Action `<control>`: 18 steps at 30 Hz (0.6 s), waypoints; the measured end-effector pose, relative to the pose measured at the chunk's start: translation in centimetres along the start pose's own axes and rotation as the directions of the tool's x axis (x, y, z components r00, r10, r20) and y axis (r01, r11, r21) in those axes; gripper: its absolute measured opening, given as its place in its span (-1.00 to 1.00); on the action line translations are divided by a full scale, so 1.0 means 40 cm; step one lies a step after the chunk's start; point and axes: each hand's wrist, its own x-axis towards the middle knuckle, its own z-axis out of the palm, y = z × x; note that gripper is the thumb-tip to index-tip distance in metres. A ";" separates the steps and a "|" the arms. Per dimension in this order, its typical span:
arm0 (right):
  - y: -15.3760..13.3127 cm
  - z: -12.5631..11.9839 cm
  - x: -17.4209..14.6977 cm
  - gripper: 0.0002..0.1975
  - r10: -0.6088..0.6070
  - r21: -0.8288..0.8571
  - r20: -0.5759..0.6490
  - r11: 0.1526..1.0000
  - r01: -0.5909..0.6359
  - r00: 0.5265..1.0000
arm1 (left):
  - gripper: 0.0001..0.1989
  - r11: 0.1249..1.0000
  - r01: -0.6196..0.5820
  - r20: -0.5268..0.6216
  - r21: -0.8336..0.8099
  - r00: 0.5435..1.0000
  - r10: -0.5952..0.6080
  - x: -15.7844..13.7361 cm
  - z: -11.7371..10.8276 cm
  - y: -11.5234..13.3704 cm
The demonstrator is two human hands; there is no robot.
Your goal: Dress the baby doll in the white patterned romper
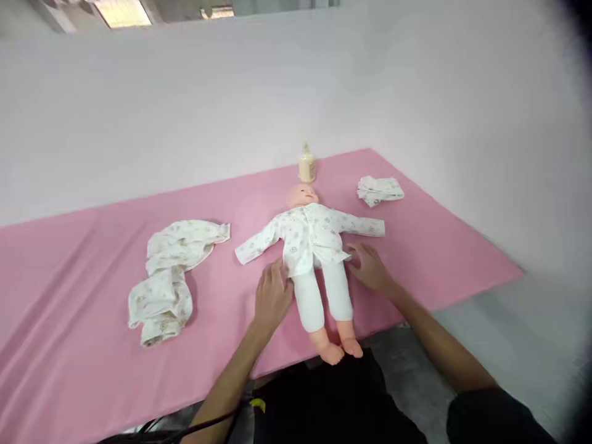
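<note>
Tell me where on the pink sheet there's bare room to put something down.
Bare pink sheet lies left of the crumpled clothes, and also right of the doll below the folded cloth. A narrower strip runs between clothes and doll. It is crowded at the doll's hips, where the left hand and right hand rest.

- A small cream bottle point(306, 165) stands on the pink sheet point(69, 296).
- A folded white cloth point(380, 190) lies right of the bottle.
- Crumpled printed baby clothes point(172, 274) lie well left of the bottle.
</note>
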 end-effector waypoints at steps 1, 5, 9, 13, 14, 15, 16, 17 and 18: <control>-0.005 0.003 0.003 -0.70 0.005 0.000 0.008 1.000 -0.005 1.000 | -0.53 1.000 0.024 0.041 -0.019 0.999 -0.023 0.005 0.005 -0.004; -0.025 0.003 0.010 -0.79 0.064 -0.013 -0.015 0.998 -0.064 0.998 | -0.52 0.991 0.088 0.140 -0.097 0.987 -0.074 0.020 0.013 -0.014; -0.038 -0.023 0.000 -0.64 0.162 -0.046 -0.110 0.985 -0.168 0.981 | -0.59 0.983 0.097 0.107 -0.153 0.991 -0.081 0.020 -0.010 -0.015; -0.046 -0.043 -0.024 -0.53 0.176 -0.064 -0.127 0.981 -0.185 0.976 | -0.59 0.987 0.126 0.102 -0.098 0.988 -0.116 0.012 -0.027 -0.019; -0.045 -0.045 -0.028 -0.53 0.171 -0.065 -0.122 0.981 -0.180 0.978 | -0.57 0.989 0.129 0.118 -0.074 0.986 -0.120 0.012 -0.025 -0.020; -0.044 -0.045 -0.031 -0.54 0.169 -0.061 -0.121 0.982 -0.178 0.978 | -0.55 0.989 0.136 0.136 -0.050 0.982 -0.128 0.013 -0.022 -0.021; -0.041 -0.043 -0.032 -0.57 0.173 -0.047 -0.124 0.983 -0.180 0.977 | -0.54 0.989 0.143 0.154 -0.024 0.978 -0.138 0.016 -0.017 -0.021; -0.036 -0.041 -0.030 -0.60 0.182 -0.026 -0.126 0.982 -0.187 0.975 | -0.55 0.989 0.146 0.166 0.009 0.975 -0.145 0.020 -0.011 -0.020; -0.031 -0.038 -0.027 -0.62 0.194 -0.005 -0.114 0.981 -0.195 0.974 | -0.58 0.989 0.144 0.173 0.044 0.974 -0.149 0.024 -0.005 -0.018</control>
